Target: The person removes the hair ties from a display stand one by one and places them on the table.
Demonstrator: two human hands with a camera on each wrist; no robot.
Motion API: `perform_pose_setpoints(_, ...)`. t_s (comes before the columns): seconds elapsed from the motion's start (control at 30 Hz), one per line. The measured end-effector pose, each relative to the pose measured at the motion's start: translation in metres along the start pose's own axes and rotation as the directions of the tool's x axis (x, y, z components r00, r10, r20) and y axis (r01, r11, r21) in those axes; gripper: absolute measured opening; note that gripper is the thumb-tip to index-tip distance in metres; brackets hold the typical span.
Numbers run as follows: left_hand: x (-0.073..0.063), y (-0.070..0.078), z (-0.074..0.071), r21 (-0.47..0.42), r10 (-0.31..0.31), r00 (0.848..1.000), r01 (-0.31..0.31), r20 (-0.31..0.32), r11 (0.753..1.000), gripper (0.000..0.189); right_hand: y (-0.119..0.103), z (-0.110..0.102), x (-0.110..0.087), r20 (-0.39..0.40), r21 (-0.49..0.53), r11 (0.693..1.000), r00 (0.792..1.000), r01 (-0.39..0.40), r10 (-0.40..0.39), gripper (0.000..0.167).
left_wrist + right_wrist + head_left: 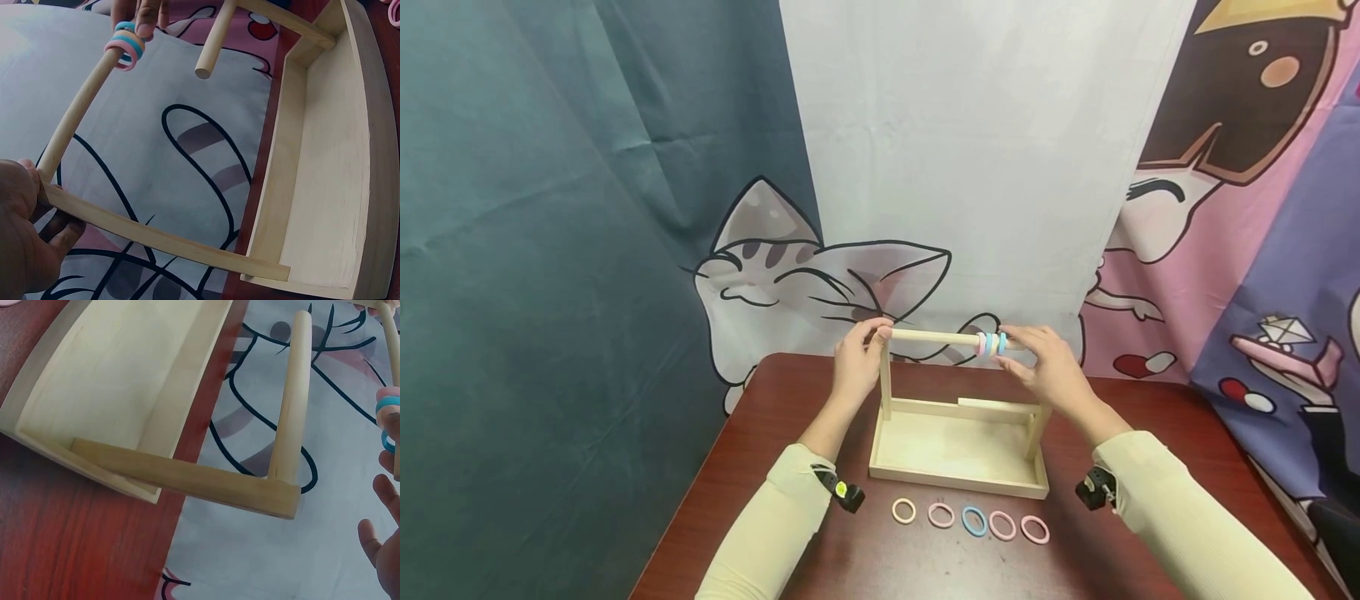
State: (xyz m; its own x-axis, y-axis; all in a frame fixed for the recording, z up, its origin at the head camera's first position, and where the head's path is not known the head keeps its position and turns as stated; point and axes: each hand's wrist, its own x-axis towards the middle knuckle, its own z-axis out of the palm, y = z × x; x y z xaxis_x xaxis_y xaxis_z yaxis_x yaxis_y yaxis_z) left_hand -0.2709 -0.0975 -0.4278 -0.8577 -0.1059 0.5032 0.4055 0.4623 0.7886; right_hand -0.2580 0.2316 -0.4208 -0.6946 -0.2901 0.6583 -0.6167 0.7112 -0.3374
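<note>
Rings [988,345] strung on a wooden rod [934,337]

Pink, blue, cream and blue, they sit side by side near the rod's right end, right of centre in the head view. The right hand [1051,367] pinches the end blue ring [1003,342] between fingertips and thumb. The left hand [857,360] grips the top of the tall post [885,385] at the rod's other end. The post rises from a shallow tray [958,482]; five loose rings [964,517] lie along the table [880,567] at lower centre.
</note>
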Motion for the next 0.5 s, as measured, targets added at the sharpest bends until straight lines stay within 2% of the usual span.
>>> perform_pose_setpoints(0.2,0.000,0.001,-0.001,0.004,0.003,1.000,-0.003,0.001,1.000,0.029,0.003,-0.008,-0.002,-0.016,-0.015,1.000,1.000,-0.014,0.014,0.056)
perform_pose_setpoints(0.5,0.001,0.000,0.000,0.008,0.002,1.000,-0.002,0.000,1.000,0.029,0.012,-0.018,-0.008,-0.022,-0.042,0.999,0.999,0.023,-0.024,0.054)
